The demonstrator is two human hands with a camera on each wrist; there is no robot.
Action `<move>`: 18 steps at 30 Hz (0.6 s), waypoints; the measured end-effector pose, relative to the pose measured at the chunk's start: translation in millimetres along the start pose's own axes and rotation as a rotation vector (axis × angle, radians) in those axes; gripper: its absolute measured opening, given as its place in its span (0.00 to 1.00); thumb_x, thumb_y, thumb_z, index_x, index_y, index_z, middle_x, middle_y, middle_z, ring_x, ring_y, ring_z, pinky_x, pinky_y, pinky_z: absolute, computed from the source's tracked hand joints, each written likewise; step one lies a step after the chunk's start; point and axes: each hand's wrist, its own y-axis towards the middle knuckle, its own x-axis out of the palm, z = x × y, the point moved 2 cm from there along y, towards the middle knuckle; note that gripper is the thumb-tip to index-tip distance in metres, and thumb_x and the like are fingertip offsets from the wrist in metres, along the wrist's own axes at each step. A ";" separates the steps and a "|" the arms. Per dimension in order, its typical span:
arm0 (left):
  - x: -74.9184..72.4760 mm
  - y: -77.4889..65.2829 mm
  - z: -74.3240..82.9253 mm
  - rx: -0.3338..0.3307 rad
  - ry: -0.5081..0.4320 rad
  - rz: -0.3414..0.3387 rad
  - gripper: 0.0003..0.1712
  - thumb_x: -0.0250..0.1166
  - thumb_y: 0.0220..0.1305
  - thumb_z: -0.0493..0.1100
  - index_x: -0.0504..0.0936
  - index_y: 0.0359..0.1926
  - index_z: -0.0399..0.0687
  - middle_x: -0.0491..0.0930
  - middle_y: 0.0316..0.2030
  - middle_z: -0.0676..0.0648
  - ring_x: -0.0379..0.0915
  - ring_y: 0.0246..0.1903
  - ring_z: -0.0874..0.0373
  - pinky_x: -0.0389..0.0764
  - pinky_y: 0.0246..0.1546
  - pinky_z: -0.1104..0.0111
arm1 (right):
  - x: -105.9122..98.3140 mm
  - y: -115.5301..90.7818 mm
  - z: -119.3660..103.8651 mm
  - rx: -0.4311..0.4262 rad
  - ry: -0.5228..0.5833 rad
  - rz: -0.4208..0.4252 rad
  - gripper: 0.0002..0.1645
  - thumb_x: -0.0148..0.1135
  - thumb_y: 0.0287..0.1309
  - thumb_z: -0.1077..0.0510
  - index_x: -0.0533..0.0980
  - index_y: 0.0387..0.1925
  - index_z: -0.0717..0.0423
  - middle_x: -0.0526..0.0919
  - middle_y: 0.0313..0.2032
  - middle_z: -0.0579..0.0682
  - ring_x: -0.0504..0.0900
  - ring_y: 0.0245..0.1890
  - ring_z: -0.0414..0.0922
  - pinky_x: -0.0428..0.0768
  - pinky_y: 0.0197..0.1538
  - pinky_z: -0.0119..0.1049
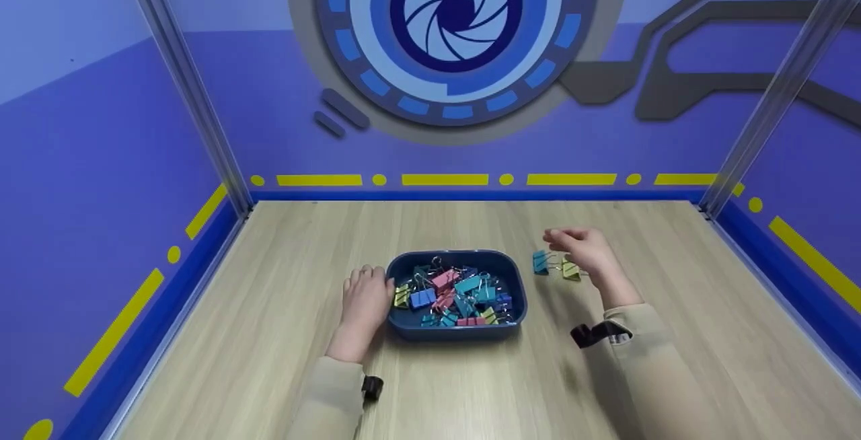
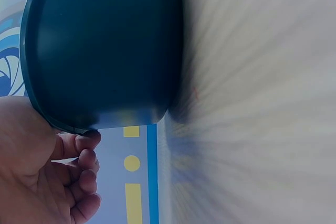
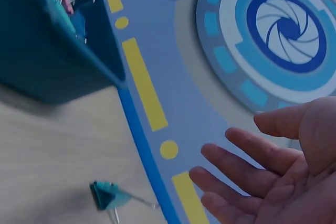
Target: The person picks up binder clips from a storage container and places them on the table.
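A dark blue plastic box [image 1: 457, 334] stands on the table, holding a heap of binder clips [image 1: 464, 295] in pink, teal, blue and yellow. At its left end, my left hand [image 1: 363, 302] grips the rim; the left wrist view has the curled fingers [image 2: 86, 184] just past the box's rim [image 2: 25, 72]. To the right of the box, a teal binder clip [image 1: 541, 263] and a yellow binder clip [image 1: 570, 269] lie on the wood. Over them hovers my right hand [image 1: 585, 251], its fingers [image 3: 241, 156] extended and apart with nothing between them.
The wood-grain table [image 1: 289, 258] is bounded by a blue printed back wall [image 1: 269, 103] and side walls with metal corner posts [image 1: 181, 70]. Black straps [image 1: 595, 334] sit at both sleeve cuffs.
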 end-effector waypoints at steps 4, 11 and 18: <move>-0.7 0.6 0.0 -0.010 0.000 -0.015 0.16 0.61 0.71 0.45 0.82 0.46 0.34 0.81 0.42 0.36 0.74 0.45 0.39 0.72 0.46 0.51 | 13.0 -2.7 -9.4 -0.017 0.010 -0.073 0.28 0.53 0.76 0.49 0.75 0.63 0.68 0.83 0.59 0.64 0.83 0.60 0.56 0.71 0.70 0.57; 0.0 0.5 -0.8 0.001 0.004 0.000 0.15 0.62 0.70 0.45 0.82 0.44 0.35 0.81 0.41 0.36 0.75 0.44 0.39 0.72 0.45 0.51 | 37.9 -7.0 -18.8 -0.013 0.021 -0.216 0.26 0.54 0.75 0.52 0.76 0.61 0.70 0.86 0.53 0.62 0.89 0.52 0.49 0.84 0.52 0.34; -0.5 0.7 -0.6 0.008 0.003 0.007 0.15 0.62 0.70 0.45 0.82 0.44 0.35 0.81 0.40 0.36 0.75 0.44 0.40 0.72 0.45 0.51 | 62.0 -6.9 -23.2 0.053 0.058 -0.396 0.22 0.56 0.73 0.55 0.80 0.53 0.71 0.91 0.44 0.58 0.91 0.40 0.42 0.84 0.41 0.29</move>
